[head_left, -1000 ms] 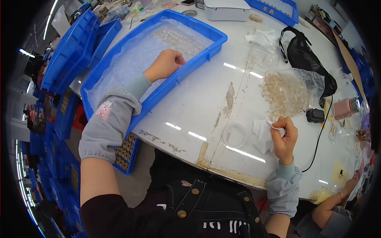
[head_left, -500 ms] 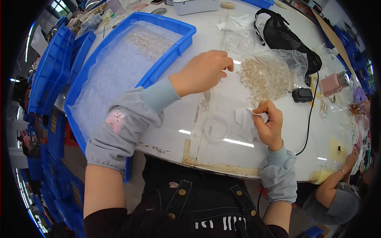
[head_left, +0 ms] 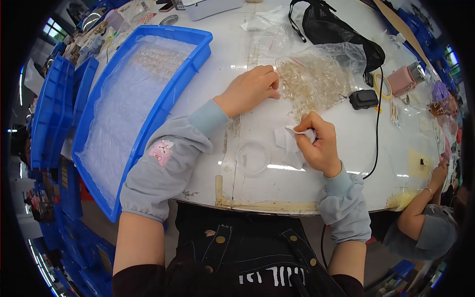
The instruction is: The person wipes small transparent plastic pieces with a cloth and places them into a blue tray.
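My left hand (head_left: 253,89) is at the left edge of a heap of small clear pieces (head_left: 316,84), which lie on and partly under a clear plastic bag (head_left: 354,55). Its fingers are curled together; whatever they pinch is too small to make out. In my right hand (head_left: 319,144), a white cloth or tissue (head_left: 309,132) is gripped between thumb and fingers, just below the heap. Left of that hand, a round clear shallow dish (head_left: 253,158) rests on the white table (head_left: 208,173). Grey sleeve covers are on both my forearms.
A blue tray (head_left: 148,132) lined with plastic film, with rows of small clear pieces at its far end, stands left. Towards the right are a black mesh bag (head_left: 336,29), a black box-like device (head_left: 363,99) with a cable and a tape roll (head_left: 382,85). Another person's arm (head_left: 420,200) reaches in.
The whole view has shifted. My left hand has come closer to the heap, its fingertips now at the heap's edge. My right hand keeps its hold on the white cloth or tissue.
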Motion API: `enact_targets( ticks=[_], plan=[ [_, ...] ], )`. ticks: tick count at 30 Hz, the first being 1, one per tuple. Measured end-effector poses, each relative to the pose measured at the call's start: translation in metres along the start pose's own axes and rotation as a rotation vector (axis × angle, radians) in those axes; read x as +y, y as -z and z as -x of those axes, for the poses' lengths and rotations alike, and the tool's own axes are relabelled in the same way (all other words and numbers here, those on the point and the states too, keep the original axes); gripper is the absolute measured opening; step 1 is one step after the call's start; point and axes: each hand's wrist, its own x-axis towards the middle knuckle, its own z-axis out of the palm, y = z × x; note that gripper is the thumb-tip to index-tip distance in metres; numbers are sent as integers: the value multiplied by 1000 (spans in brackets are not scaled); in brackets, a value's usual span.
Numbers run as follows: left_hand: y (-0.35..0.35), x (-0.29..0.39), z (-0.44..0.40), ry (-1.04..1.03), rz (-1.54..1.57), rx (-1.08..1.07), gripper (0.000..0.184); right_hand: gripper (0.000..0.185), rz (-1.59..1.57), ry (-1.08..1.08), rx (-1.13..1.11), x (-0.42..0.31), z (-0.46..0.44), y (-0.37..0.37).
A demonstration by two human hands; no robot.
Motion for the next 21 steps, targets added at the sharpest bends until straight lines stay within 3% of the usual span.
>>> enact_targets(
  ticks=[15,21],
  plan=[
    [5,16,18,90,137,127,25,9,-4,-10,11,-1,1,-2],
    [8,52,43,441,1039,44,21,14,-75,20,70,-8,1,-9]
  ],
)
